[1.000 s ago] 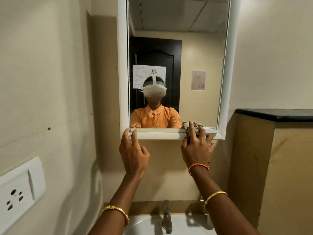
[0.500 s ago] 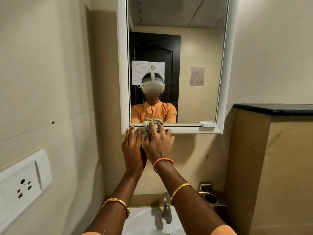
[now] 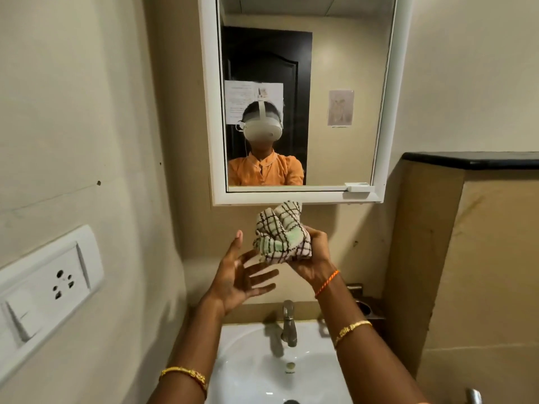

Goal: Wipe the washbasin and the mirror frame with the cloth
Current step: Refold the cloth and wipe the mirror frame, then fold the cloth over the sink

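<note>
A bunched checked cloth (image 3: 280, 234), white with brown lines and green patches, is held in my right hand (image 3: 313, 258) just below the mirror frame (image 3: 291, 198). The frame is white and hangs on the beige wall. My left hand (image 3: 242, 278) is open, palm up, fingers spread, just left of and below the cloth, not gripping it. The white washbasin (image 3: 248, 371) lies below both arms, with a metal tap (image 3: 288, 322) at its back.
A white socket and switch plate (image 3: 43, 290) sits on the left wall. A beige partition with a black top (image 3: 472, 160) stands at the right. A metal holder (image 3: 364, 307) is fixed beside the tap. The mirror reflects a person in orange and a dark door.
My right hand slid the cloth leftward along the frame's bottom ledge, then both hands came off the frame and dropped. The cloth is now held in the air, and my left hand has turned palm up.
</note>
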